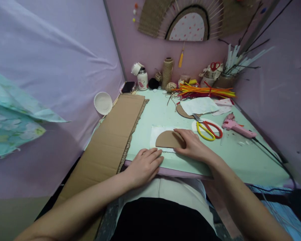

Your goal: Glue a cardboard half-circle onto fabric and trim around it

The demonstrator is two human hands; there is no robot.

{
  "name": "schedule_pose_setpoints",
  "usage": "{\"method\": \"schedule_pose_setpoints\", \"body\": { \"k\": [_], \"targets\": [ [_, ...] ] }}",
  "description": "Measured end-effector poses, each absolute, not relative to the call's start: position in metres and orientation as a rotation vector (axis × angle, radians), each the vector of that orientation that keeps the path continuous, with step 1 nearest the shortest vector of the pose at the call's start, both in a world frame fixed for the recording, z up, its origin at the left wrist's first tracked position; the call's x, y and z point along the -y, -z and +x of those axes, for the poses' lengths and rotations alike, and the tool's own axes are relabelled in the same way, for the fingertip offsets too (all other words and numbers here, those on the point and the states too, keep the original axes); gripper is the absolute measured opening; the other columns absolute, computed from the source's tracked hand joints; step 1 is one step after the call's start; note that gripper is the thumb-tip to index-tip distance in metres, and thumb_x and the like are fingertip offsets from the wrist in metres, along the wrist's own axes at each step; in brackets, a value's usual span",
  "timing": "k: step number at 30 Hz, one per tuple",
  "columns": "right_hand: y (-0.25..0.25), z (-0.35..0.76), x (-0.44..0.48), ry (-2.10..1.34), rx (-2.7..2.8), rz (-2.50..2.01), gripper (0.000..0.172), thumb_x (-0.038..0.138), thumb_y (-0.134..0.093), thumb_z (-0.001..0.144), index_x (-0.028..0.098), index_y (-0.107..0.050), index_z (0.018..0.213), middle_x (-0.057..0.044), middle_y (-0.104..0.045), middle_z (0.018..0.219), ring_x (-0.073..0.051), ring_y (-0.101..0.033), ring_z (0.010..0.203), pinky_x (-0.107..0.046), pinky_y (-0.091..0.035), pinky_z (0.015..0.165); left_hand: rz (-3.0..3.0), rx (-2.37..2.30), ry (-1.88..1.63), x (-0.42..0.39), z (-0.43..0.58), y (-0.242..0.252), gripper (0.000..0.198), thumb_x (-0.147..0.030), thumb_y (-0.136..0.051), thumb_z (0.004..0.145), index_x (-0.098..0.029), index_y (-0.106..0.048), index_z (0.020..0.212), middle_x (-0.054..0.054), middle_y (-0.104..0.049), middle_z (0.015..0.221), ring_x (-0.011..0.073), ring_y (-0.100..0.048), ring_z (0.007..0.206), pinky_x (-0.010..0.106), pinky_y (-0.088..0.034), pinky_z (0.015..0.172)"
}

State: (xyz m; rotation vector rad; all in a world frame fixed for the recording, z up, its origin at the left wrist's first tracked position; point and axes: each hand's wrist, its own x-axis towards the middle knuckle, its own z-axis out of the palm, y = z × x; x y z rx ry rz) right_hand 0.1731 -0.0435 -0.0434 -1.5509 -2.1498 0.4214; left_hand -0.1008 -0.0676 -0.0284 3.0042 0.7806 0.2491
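A brown cardboard half-circle (pixel 166 139) lies on a white piece of cloth or paper (pixel 153 135) near the table's front edge. My right hand (pixel 192 144) spans the half-circle's right end, thumb at its straight lower edge and fingers at the curved top. Lying flat with fingers stretched, my left hand (pixel 146 164) rests at the white piece's lower left corner, holding nothing. Scissors (pixel 207 130) with one yellow and one red handle lie beyond my right hand. A pink glue gun (pixel 238 128) is farther right.
A long cardboard sheet (pixel 110 134) runs along the table's left side. At the back stand a white bottle (pixel 142 79), a twine spool (pixel 168 72) and a bundle of orange and yellow pipe cleaners (pixel 205 90). The glue gun's black cord (pixel 276 159) trails over the right edge.
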Motion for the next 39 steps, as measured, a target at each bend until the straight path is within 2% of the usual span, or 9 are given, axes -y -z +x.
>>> {"method": "schedule_pose_setpoints", "body": {
  "k": [6,10,14,19,29,33,39],
  "targets": [
    [0.045,0.184,0.04,-0.478,2.141,-1.482,0.071,0.03,-0.069,0.076,0.025,-0.046,0.143,-0.014,-0.056,0.14,-0.033,-0.05,0.129,-0.054,-0.041,0.107,2.974,-0.859,-0.17,0.09,-0.059,0.03,0.048,-0.035,-0.05,0.097,-0.014,-0.048,0.139,0.02,-0.041,0.155,0.0357,-0.038,0.142,0.05,-0.035,0.109],
    [0.044,0.19,0.04,-0.531,2.148,-1.438,0.071,0.028,-0.069,0.077,0.025,-0.045,0.144,-0.014,-0.055,0.141,-0.032,-0.052,0.13,-0.053,-0.042,0.108,2.946,-0.902,-0.133,0.092,-0.049,0.039,0.045,-0.031,-0.044,0.098,-0.017,-0.046,0.142,0.019,-0.039,0.157,0.0345,-0.035,0.144,0.051,-0.034,0.11],
    [0.045,0.192,0.04,-0.534,2.143,-1.427,0.07,0.026,-0.069,0.076,0.026,-0.047,0.143,-0.013,-0.056,0.14,-0.032,-0.052,0.13,-0.053,-0.043,0.108,2.937,-0.92,-0.112,0.093,-0.052,0.043,0.049,-0.034,-0.046,0.098,-0.017,-0.043,0.144,0.018,-0.036,0.158,0.0343,-0.033,0.146,0.05,-0.035,0.108],
    [0.045,0.191,0.041,-0.55,2.139,-1.436,0.069,0.027,-0.07,0.076,0.023,-0.047,0.141,-0.014,-0.055,0.139,-0.032,-0.051,0.129,-0.053,-0.042,0.109,2.942,-0.915,-0.11,0.095,-0.054,0.044,0.051,-0.036,-0.046,0.098,-0.017,-0.041,0.145,0.018,-0.034,0.159,0.0345,-0.032,0.146,0.05,-0.034,0.109],
    [0.046,0.192,0.041,-0.537,2.149,-1.414,0.068,0.029,-0.07,0.076,0.026,-0.048,0.141,-0.012,-0.056,0.138,-0.032,-0.052,0.128,-0.054,-0.043,0.109,2.92,-0.906,-0.115,0.094,-0.053,0.046,0.052,-0.036,-0.047,0.098,-0.017,-0.042,0.145,0.019,-0.034,0.159,0.0351,-0.031,0.146,0.053,-0.034,0.109],
    [0.045,0.191,0.041,-0.547,2.143,-1.436,0.069,0.027,-0.07,0.075,0.023,-0.049,0.14,-0.014,-0.056,0.139,-0.032,-0.051,0.129,-0.052,-0.042,0.11,2.921,-0.903,-0.08,0.095,-0.053,0.042,0.052,-0.036,-0.047,0.098,-0.016,-0.041,0.145,0.019,-0.033,0.16,0.0358,-0.031,0.146,0.053,-0.035,0.108],
    [0.044,0.19,0.042,-0.556,2.148,-1.425,0.067,0.027,-0.069,0.075,0.023,-0.049,0.139,-0.013,-0.056,0.138,-0.032,-0.052,0.128,-0.053,-0.041,0.109,2.888,-0.896,-0.063,0.093,-0.054,0.04,0.057,-0.04,-0.054,0.095,-0.017,-0.041,0.146,0.019,-0.034,0.159,0.0362,-0.031,0.147,0.053,-0.034,0.109]
  ]
}}
